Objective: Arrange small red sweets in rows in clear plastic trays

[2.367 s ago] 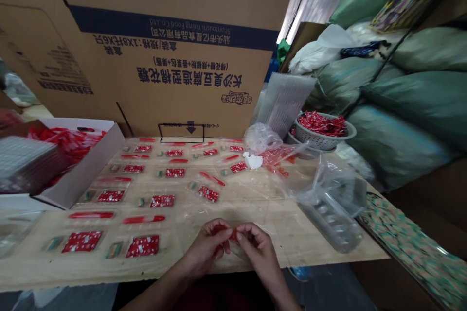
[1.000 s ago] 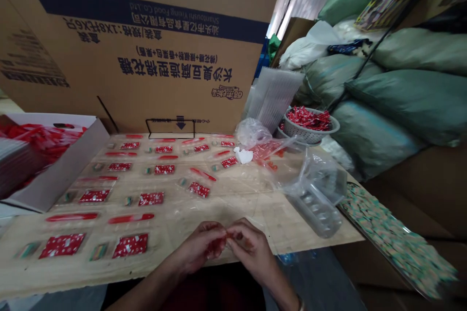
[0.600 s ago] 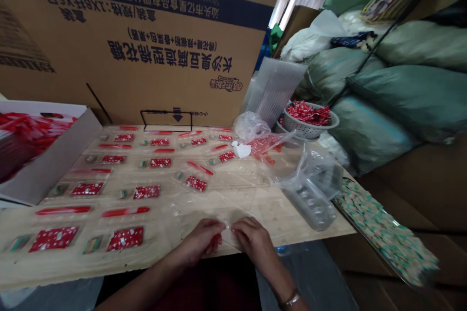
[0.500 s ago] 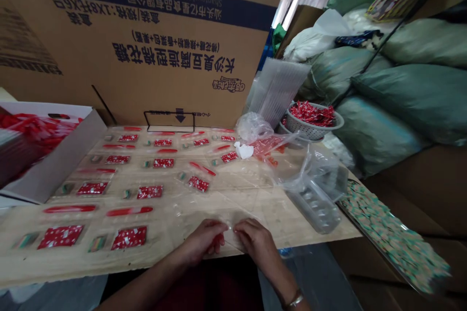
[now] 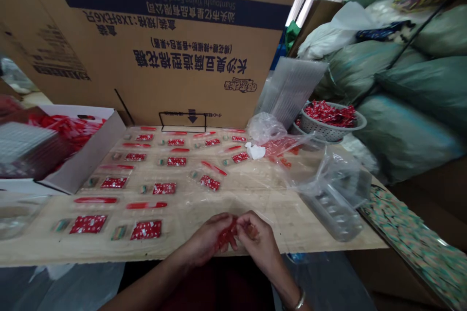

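My left hand (image 5: 209,239) is closed around a glossy, see-through red thing (image 5: 226,234) just above the table's front edge. Fingers of my right hand (image 5: 260,237) are pinched together right beside it, with a bit of reddish-orange showing between them. Whether that is one piece or several small ones, I cannot make out. Left of my hands, clear packs lie in rows, each with a red patterned sachet (image 5: 146,230), a small green packet (image 5: 118,233) and a red plastic piece (image 5: 146,205).
A cardboard box (image 5: 189,82) stands behind the rows. At left sits a white carton (image 5: 91,155) of red pieces. To the right are clear plastic trays (image 5: 333,211), a grey colander (image 5: 330,129) of red sachets and a long tray heaped with green packets (image 5: 412,248).
The view has turned left, so things sit further right. The red thing now shows in my left hand, where before both hands pinched fingertips close together over clear plastic.
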Available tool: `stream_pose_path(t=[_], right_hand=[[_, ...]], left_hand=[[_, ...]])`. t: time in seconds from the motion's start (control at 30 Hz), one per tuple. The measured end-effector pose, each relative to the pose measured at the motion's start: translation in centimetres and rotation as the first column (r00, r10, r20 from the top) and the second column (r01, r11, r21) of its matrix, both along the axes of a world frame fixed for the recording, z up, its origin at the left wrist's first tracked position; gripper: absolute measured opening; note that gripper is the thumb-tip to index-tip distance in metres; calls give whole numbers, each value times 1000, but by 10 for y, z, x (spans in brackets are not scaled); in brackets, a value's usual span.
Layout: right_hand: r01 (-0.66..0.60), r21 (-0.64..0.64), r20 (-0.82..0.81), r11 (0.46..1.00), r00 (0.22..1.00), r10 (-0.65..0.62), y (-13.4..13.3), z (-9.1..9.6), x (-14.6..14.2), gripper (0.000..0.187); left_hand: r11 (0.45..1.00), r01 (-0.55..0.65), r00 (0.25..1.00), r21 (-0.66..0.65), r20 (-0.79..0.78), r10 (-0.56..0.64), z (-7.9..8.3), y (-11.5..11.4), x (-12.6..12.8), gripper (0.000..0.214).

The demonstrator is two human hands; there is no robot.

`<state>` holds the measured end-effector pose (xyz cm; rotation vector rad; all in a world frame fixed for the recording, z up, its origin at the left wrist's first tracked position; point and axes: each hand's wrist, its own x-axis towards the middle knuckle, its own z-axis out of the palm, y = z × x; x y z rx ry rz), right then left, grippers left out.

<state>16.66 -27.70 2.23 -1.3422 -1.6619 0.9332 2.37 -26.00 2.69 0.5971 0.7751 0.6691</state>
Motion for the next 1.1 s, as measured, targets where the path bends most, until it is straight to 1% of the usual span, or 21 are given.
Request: stream_pose_path(t=[0.07,0.13,0.2,0.23,0.27,0.33,0.37,0.43,0.5,0.53,0.63,0.73,0.83,0.9,1.0,1.1], right_hand=[[42,66,6,997,999,-43,-3,1,-2,6],[43,180,68,983,996,-56,-8,6,-6,8],[-35,275,188,961,982,-18,-11,12,-11,7],[-83,294,251,952,968,7,-11,14,-13,9],[-122,291,303,949,953,30,-11,16,-15,11],[-150,247,346,957,937,58,-8,17,-19,13],[-153,221,337,963,939,72,-6,16,-19,12],[-168,185,287,968,952,110,-3,14,-19,14],[-169,172,212,970,968,131,-1,12,-16,14],[-154,169,170,973,977,126,-1,11,-14,14],[-82,172,82,982,994,69,0,9,-9,12],[-66,162,37,985,997,60,2,8,-5,8],[-93,45,-126,995,987,98,4,5,-1,3],[-107,-46,-252,993,963,92,5,2,0,7],[-124,-145,-386,982,921,59,6,-4,2,15],[-128,-198,-457,972,889,24,5,-9,1,20]], left_hand=[[998,-58,998,-35,27,59,2,1,-2,28],[984,-142,986,-109,78,150,3,2,-3,26],[963,-200,965,-182,133,226,4,3,-3,24],[954,-224,955,-201,152,256,4,3,-2,22],[947,-244,946,-209,164,279,5,3,-1,20],[931,-289,930,-224,166,328,5,3,0,15],[920,-308,922,-243,163,351,6,3,1,14],[902,-308,915,-302,165,367,7,4,0,13],[899,-301,915,-317,169,366,7,5,-3,13],[910,-300,921,-287,162,355,7,5,-5,14],[951,-283,953,-123,76,294,6,4,-11,24],[965,-262,965,-22,21,263,5,2,-14,31],[962,-268,963,54,12,268,3,0,-13,32],[956,-263,963,127,-22,268,3,0,-12,31],[937,-258,958,233,-67,280,4,-1,-10,31],[938,-242,960,248,-78,269,6,-1,-11,31]])
